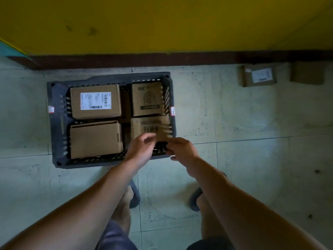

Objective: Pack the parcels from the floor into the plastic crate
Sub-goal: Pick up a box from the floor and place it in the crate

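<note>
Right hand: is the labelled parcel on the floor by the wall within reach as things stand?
Likely not without a step: the right hand is at the near right corner of the crate, and the labelled parcel lies far off by the wall. Nothing stands between them.

Our forearms [86,206] are bare and unsleeved, as are the left hand [140,150] and the right hand [182,150]. We wear dark shorts [115,237] in a bluish grey (only their hems show at the lower edge, so the cut is hard to tell). Below them our legs [122,212] are bare. On our feet are grey slide sandals, the left sandal [135,197] and the right sandal [194,197], each with a broad, rounded strap.
</note>
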`<state>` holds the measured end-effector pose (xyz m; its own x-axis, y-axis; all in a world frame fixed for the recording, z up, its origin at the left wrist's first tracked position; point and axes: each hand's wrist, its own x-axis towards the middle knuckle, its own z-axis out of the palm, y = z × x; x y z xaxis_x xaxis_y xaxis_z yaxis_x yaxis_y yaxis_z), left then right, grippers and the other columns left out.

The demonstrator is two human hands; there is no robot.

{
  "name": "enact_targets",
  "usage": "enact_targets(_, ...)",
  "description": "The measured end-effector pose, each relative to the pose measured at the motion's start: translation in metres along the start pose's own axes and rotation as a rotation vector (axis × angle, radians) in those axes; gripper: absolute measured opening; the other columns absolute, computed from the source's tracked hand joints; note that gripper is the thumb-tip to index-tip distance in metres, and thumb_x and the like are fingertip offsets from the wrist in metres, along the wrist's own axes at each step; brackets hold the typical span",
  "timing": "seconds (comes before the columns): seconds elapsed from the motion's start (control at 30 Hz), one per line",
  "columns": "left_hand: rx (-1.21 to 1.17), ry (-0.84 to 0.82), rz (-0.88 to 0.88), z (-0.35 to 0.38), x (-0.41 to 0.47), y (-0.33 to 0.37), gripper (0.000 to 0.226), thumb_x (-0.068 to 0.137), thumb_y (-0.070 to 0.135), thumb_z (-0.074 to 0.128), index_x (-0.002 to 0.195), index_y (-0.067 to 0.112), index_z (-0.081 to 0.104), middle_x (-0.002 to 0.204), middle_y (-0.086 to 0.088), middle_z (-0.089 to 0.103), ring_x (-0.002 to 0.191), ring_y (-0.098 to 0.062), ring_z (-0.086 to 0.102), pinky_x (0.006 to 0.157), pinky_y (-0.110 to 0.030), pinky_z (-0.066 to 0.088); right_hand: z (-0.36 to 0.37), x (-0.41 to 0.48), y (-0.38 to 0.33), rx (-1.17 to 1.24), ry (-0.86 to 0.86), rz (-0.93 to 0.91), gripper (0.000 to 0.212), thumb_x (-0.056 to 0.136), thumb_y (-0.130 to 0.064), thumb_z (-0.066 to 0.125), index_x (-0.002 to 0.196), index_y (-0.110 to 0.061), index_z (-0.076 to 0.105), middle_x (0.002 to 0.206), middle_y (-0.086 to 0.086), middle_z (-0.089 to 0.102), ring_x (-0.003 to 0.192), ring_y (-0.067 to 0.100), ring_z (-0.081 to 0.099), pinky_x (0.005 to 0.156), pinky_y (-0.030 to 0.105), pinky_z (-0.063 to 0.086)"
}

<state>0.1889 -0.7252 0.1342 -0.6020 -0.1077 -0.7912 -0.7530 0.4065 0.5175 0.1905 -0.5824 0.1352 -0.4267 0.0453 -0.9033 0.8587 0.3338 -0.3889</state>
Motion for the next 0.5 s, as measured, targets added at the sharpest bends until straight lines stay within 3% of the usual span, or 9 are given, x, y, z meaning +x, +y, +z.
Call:
enact_targets(0.1, -0.225, -0.05, -0.11, 0.073, -0.031, 0.041, 0.013, 0.096, 0.023, 0.053, 0.096, 0.024, 0.066, 0.106, -0.002, 0.07, 0.09, -0.014, 0.065, 0.089, -0.033, 0.048, -0.085, -0.019, 0.029, 0.159, 0.038, 0.014, 0.02, 0.092, -0.011, 0.054, 0.107, -0.014, 0.067, 0.094, 0.006, 0.07, 0.08, 0.019, 0.066, 0.069, 0.03, 0.052)
enact_targets(0.17, -0.253, -0.078, -0.158, 0.123, -0.053, 0.065, 0.016, 0.097, 0.023, 0.051, 0.103, 0.02, 0.065, 0.1, 0.0, 0.07, 0.088, -0.013, 0.065, 0.082, -0.03, 0.046, -0.144, -0.031, 0.055, 0.219, 0.052, 0.028, 0.023, 0.092, -0.009, 0.054, 0.112, -0.011, 0.066, 0.093, 0.005, 0.069, 0.078, 0.016, 0.065, 0.067, 0.027, 0.049)
enact_targets(0.33, -0.289, -0.127, -0.223, 0.233, -0.089, 0.122, 0.02, 0.097, 0.019, 0.05, 0.11, 0.016, 0.065, 0.096, 0.002, 0.071, 0.089, -0.015, 0.066, 0.081, -0.029, 0.046, -0.284, -0.052, 0.106, 0.219, 0.154, 0.036, 0.025, 0.092, -0.009, 0.052, 0.113, -0.012, 0.065, 0.1, 0.005, 0.07, 0.081, 0.015, 0.065, 0.073, 0.029, 0.053)
enact_targets(0.5, -0.242, -0.189, -0.141, 0.311, -0.099, 0.193, 0.02, 0.096, 0.019, 0.053, 0.109, 0.019, 0.067, 0.104, 0.0, 0.071, 0.093, -0.014, 0.066, 0.074, -0.025, 0.049, -0.378, -0.053, 0.115, 0.294, 0.241, 0.037, 0.022, 0.095, -0.01, 0.049, 0.109, -0.015, 0.065, 0.096, 0.001, 0.069, 0.08, 0.013, 0.065, 0.077, 0.03, 0.054)
